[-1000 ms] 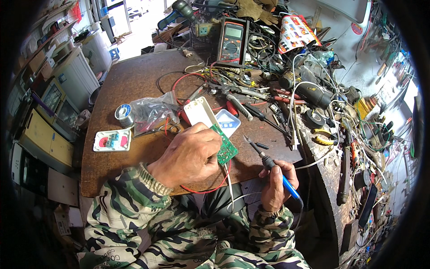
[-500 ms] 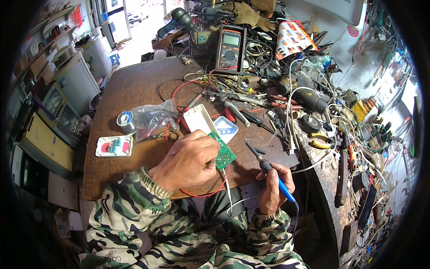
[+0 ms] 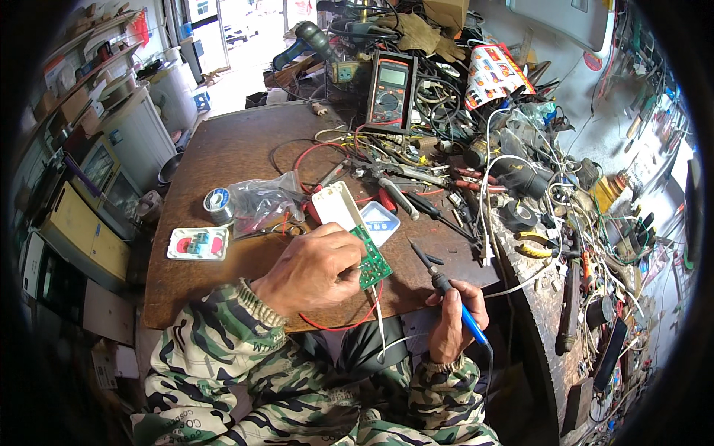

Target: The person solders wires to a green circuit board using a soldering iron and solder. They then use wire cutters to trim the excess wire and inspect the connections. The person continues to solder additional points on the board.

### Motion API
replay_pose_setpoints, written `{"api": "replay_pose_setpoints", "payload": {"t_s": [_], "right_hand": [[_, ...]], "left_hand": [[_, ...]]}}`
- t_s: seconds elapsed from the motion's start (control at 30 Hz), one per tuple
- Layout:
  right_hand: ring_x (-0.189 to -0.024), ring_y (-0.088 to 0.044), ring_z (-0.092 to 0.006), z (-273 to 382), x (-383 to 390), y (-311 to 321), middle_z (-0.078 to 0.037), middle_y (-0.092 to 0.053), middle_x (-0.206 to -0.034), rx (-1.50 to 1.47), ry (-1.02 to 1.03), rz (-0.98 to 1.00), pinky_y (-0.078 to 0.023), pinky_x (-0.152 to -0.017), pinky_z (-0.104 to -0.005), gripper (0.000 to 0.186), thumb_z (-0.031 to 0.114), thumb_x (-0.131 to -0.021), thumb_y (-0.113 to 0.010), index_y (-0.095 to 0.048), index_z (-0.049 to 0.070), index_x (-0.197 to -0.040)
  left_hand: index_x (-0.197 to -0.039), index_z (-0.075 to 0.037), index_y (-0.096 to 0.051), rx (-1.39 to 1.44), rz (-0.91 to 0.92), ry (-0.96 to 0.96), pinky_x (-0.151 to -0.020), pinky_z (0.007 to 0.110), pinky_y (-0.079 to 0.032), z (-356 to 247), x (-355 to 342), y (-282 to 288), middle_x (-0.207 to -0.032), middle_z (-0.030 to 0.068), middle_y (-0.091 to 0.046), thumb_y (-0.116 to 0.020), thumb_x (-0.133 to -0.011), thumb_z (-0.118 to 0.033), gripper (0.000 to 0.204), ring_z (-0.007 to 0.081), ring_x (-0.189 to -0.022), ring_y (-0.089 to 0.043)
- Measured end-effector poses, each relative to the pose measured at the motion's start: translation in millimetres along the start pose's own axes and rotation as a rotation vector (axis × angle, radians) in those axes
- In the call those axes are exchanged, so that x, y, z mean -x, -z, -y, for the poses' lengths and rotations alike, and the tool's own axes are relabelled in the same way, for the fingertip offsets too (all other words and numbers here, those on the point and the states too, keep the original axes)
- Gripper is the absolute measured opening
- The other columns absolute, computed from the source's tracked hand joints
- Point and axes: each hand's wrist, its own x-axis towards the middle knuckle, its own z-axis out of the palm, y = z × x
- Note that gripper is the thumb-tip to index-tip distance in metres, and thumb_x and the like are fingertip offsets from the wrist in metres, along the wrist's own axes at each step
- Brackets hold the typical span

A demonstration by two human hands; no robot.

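Observation:
My left hand (image 3: 314, 269) is closed on the edge of a small green circuit board (image 3: 374, 260), held tilted above the table's front edge. A red wire (image 3: 338, 327) and a white cable (image 3: 380, 320) hang below the board. In my right hand (image 3: 452, 320) is a soldering iron with a blue handle (image 3: 471, 324), its dark tip (image 3: 419, 253) pointing up and left, apart from the board. Behind the board lie an open white plastic casing (image 3: 336, 204) and a shallow tray with a blue label (image 3: 378, 222).
On the brown table (image 3: 245, 149) are a solder spool (image 3: 218, 202), a clear plastic bag (image 3: 268, 204) and a white tray with blue terminals (image 3: 197, 244). A multimeter (image 3: 389, 93) stands at the back. Pliers, screwdrivers and tangled cables (image 3: 439, 97) crowd the right side.
The view has shifted slightly, so the whole scene sits a little further right and lower. Both hands keep their grips, and the iron still stays apart from the board.

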Motion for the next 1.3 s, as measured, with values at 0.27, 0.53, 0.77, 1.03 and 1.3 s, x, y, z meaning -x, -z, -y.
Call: {"api": "replay_pose_setpoints", "payload": {"t_s": [0.27, 0.53, 0.77, 1.03, 1.3], "right_hand": [[-0.067, -0.063, -0.0165, 0.2, -0.5, -4.3, -0.011, -0.066, -0.082, 0.045, 0.015, -0.024, -0.051, -0.067, -0.0283, 0.025, 0.018, -0.096, -0.067, -0.062, -0.005, -0.103], [-0.068, -0.062, -0.0159, 0.6, 0.6, -3.7, -0.011, -0.066, -0.084, 0.086, 0.030, -0.005, -0.051, -0.067, -0.0284, 0.023, 0.018, -0.098, -0.066, -0.062, -0.005, -0.104], [-0.069, -0.062, -0.0158, -2.9, 1.1, -2.3, -0.011, -0.067, -0.086, 0.099, 0.046, -0.004, -0.051, -0.068, -0.0287, 0.023, 0.017, -0.098, -0.065, -0.062, -0.004, -0.105], [-0.069, -0.062, -0.0163, -1.9, 0.7, -2.9, -0.012, -0.067, -0.087, 0.108, 0.056, 0.017, -0.052, -0.068, -0.0294, 0.024, 0.018, -0.099, -0.064, -0.061, -0.005, -0.105], [-0.070, -0.061, -0.0165, -4.4, 0.6, -0.8, -0.012, -0.066, -0.086, 0.109, 0.064, 0.031, -0.052, -0.067, -0.0297, 0.023, 0.017, -0.100, -0.063, -0.060, -0.004, -0.108]], "left_hand": [[-0.083, -0.002, -0.064, -0.035, 0.013, -0.024, -0.077, 0.039, -0.055, 4.5, 2.7, -1.2, -0.089, 0.0092, -0.069, -0.073, -0.073, -0.003, 0.014, 0.0288, -0.088, -0.064], [-0.080, -0.001, -0.066, -0.031, 0.021, 0.007, -0.080, 0.038, -0.055, 1.1, 2.7, 1.2, -0.092, 0.0099, -0.072, -0.073, -0.074, -0.001, 0.010, 0.0282, -0.089, -0.067], [-0.082, -0.001, -0.067, -0.033, 0.024, 0.034, -0.079, 0.039, -0.055, 1.4, 4.8, -0.1, -0.092, 0.0103, -0.072, -0.073, -0.074, -0.001, 0.010, 0.0284, -0.091, -0.067], [-0.087, -0.001, -0.067, 0.007, 0.001, 0.030, -0.082, 0.039, -0.054, 3.8, 7.5, 0.7, -0.092, 0.0104, -0.070, -0.074, -0.079, -0.003, 0.012, 0.0289, -0.092, -0.066], [-0.093, 0.000, -0.066, 0.122, -0.002, 0.080, -0.083, 0.042, -0.052, 10.4, 7.0, -1.5, -0.092, 0.0119, -0.068, -0.072, -0.085, -0.005, 0.011, 0.0314, -0.093, -0.065]]}}
